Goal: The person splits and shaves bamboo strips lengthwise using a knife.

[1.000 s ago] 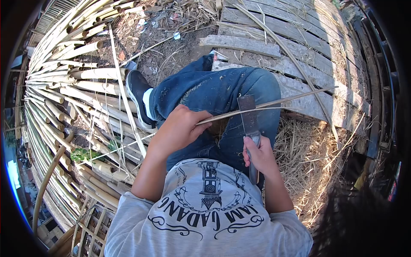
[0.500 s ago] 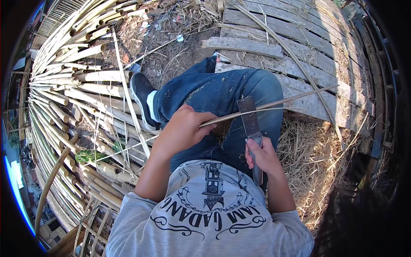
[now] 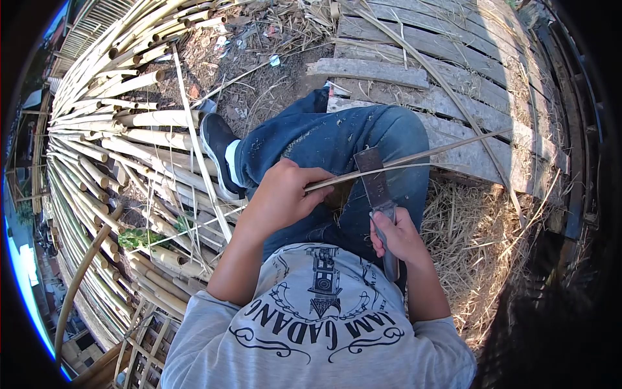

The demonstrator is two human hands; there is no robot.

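Note:
A thin bamboo strip (image 3: 447,148) crosses over my jeans toward the right, its near end pinched between the thumb and fingers of my left hand (image 3: 290,194). My right hand (image 3: 400,238) is wrapped round the handle of a broad-bladed knife (image 3: 374,183). The dark, square-ended blade sits in the strip, which is parted into two pieces from the blade rightward; the lower piece is paler and thinner. My left palm is hidden, and the strip's near end shows just under my fingers.
Many bamboo poles (image 3: 149,120) lie stacked on the left. Wooden planks (image 3: 473,78) form a low platform at the upper right, with a long strip across it. Straw-like shavings (image 3: 463,233) cover the ground at right. A woven bamboo lattice (image 3: 150,347) stands at the lower left.
The blade has shifted slightly left along the strip, nearer my left hand, and tilts a little more. Both hands keep their grip. The whole view has shifted slightly.

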